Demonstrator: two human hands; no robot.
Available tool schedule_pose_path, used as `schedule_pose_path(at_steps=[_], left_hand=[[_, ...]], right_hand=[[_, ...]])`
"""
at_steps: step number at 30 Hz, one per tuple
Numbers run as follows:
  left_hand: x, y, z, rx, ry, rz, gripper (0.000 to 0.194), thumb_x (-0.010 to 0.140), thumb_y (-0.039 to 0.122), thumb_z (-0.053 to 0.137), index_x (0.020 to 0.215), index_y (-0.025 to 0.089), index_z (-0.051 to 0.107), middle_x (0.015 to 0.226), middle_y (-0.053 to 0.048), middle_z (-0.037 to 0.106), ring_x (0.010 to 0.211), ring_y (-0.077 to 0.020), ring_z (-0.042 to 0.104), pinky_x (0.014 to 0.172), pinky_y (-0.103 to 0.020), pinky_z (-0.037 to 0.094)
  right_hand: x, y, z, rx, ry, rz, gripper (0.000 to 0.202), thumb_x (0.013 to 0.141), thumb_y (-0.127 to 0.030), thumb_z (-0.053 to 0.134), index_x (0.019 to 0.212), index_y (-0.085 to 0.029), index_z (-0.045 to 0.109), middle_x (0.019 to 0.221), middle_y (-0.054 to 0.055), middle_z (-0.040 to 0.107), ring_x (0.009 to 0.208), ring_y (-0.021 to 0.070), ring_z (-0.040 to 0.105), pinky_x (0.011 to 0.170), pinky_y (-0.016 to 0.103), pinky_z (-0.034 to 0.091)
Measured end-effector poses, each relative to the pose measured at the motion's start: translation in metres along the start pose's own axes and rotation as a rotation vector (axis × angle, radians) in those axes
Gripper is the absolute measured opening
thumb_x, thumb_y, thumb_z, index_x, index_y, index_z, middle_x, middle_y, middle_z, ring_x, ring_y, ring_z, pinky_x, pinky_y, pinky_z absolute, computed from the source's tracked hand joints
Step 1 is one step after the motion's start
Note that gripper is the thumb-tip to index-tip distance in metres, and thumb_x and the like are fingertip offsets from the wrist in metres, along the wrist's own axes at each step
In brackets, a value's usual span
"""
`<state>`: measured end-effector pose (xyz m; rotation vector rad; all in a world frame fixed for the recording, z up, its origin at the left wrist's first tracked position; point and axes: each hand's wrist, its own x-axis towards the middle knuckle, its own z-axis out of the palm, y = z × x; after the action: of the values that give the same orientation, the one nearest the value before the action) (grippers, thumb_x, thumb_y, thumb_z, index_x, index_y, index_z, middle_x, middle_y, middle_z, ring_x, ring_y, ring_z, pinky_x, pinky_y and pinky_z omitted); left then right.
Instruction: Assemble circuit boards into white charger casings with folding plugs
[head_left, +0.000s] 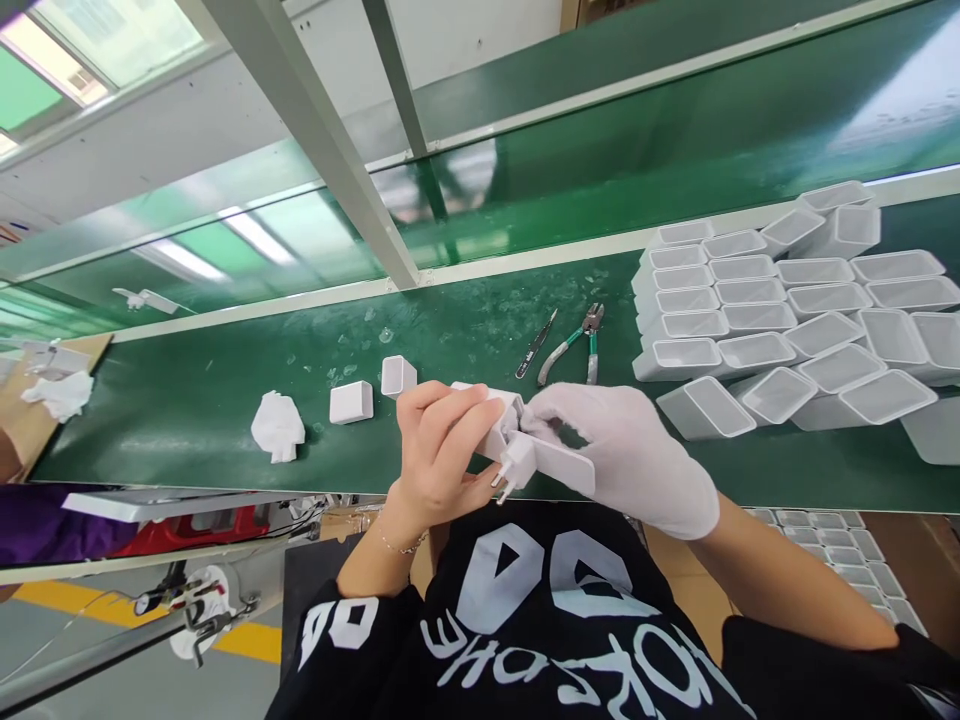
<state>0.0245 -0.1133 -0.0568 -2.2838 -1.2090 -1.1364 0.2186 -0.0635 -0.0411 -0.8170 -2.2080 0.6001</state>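
Note:
My bare left hand [442,440] is wrapped round a white plastic housing [499,432], held tilted above the bench's near edge. From the housing's right end extends a flat white panel [561,462], and a white two-pin plug [516,464] juts toward me beside it. My right hand [626,450], in a white glove, is closed at that end, with fingertips pressed together and the panel along its palm side. What exactly its fingertips pinch is hidden. Just beyond my hands lie black tweezers [536,345] and side cutters [577,342] with green and grey handles.
Many white open housings [750,300] crowd the bench's right side. Two small white housings [351,402] and a crumpled white glove or cloth [277,426] lie to the left. A metal post [322,140] rises at the back edge. Another person's purple sleeve [45,525] shows far left.

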Motion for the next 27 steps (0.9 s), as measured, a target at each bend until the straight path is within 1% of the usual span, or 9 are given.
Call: schedule_pose_path(at_steps=[4,9,11,13,16,19,21,25,27], left_hand=[[-0.001,0.002,0.003,-0.024,-0.001,-0.021,0.038,0.091,0.026,0.064,0.128,0.019,0.055,0.107,-0.012,0.069,0.097,-0.0243,0.059,0.081,-0.039,0.049],[-0.001,0.006,0.012,-0.088,0.053,-0.042,0.039,0.091,0.030,0.065,0.126,0.020,0.054,0.106,-0.011,0.069,0.096,-0.0232,0.059,0.080,-0.038,0.050],[-0.002,0.006,0.014,-0.104,0.075,-0.049,0.038,0.091,0.030,0.066,0.125,0.018,0.054,0.106,-0.012,0.068,0.097,-0.0233,0.060,0.082,-0.038,0.050],[-0.002,0.006,0.015,-0.100,0.086,-0.052,0.039,0.089,0.028,0.067,0.125,0.017,0.055,0.106,-0.012,0.068,0.098,-0.0236,0.060,0.083,-0.038,0.050],[-0.001,0.003,0.014,-0.105,0.083,-0.038,0.039,0.088,0.026,0.068,0.124,0.017,0.056,0.107,-0.012,0.068,0.099,-0.0236,0.060,0.084,-0.037,0.049],[-0.001,-0.001,0.016,-0.127,0.067,-0.002,0.039,0.088,0.023,0.066,0.125,0.017,0.057,0.109,-0.012,0.069,0.100,-0.0233,0.059,0.085,-0.037,0.048],[-0.003,-0.004,0.020,-0.178,0.084,-0.007,0.039,0.089,0.025,0.066,0.126,0.017,0.058,0.109,-0.012,0.069,0.101,-0.0239,0.059,0.085,-0.038,0.049],[-0.007,-0.006,0.029,-0.355,0.130,-0.095,0.049,0.087,0.038,0.072,0.129,0.019,0.056,0.111,-0.011,0.067,0.101,-0.0242,0.061,0.083,-0.039,0.051],[-0.007,-0.005,0.031,-0.370,0.140,-0.101,0.052,0.085,0.039,0.076,0.129,0.019,0.057,0.112,-0.011,0.068,0.101,-0.0235,0.061,0.084,-0.038,0.051]], right_hand=[[0.002,0.000,0.005,0.108,0.084,0.043,0.023,0.082,-0.018,0.051,0.058,-0.020,0.050,0.055,-0.001,0.060,0.049,0.0081,0.045,0.049,0.022,0.033],[0.003,0.003,0.000,0.367,0.110,0.324,0.020,0.084,-0.018,0.052,0.065,-0.020,0.058,0.061,-0.002,0.063,0.055,0.0096,0.056,0.054,0.021,0.044],[0.003,0.003,-0.008,0.454,0.093,0.374,0.019,0.084,-0.021,0.053,0.065,-0.020,0.057,0.061,-0.002,0.061,0.055,0.0097,0.055,0.054,0.021,0.046],[0.003,0.002,-0.015,0.451,0.044,0.358,0.020,0.083,-0.020,0.053,0.063,-0.020,0.054,0.061,-0.003,0.059,0.056,0.0088,0.053,0.054,0.020,0.044],[0.008,-0.002,-0.019,0.307,-0.096,0.274,0.023,0.082,-0.020,0.052,0.060,-0.019,0.047,0.058,-0.004,0.053,0.054,0.0068,0.044,0.052,0.020,0.037],[0.016,-0.006,-0.016,0.178,-0.169,0.246,0.028,0.075,-0.021,0.054,0.055,-0.019,0.034,0.049,-0.006,0.036,0.049,0.0061,0.027,0.045,0.023,0.024],[0.020,-0.006,-0.014,0.201,-0.171,0.267,0.031,0.071,-0.021,0.054,0.055,-0.019,0.028,0.048,-0.007,0.028,0.050,0.0065,0.020,0.045,0.025,0.018],[0.024,0.003,-0.014,0.568,-0.361,0.411,0.029,0.079,-0.027,0.055,0.060,-0.020,0.035,0.056,-0.006,0.041,0.054,0.0070,0.036,0.050,0.022,0.028],[0.022,0.007,-0.013,0.780,-0.398,0.480,0.023,0.082,-0.027,0.054,0.064,-0.020,0.041,0.062,-0.005,0.048,0.059,0.0084,0.046,0.055,0.023,0.036]])
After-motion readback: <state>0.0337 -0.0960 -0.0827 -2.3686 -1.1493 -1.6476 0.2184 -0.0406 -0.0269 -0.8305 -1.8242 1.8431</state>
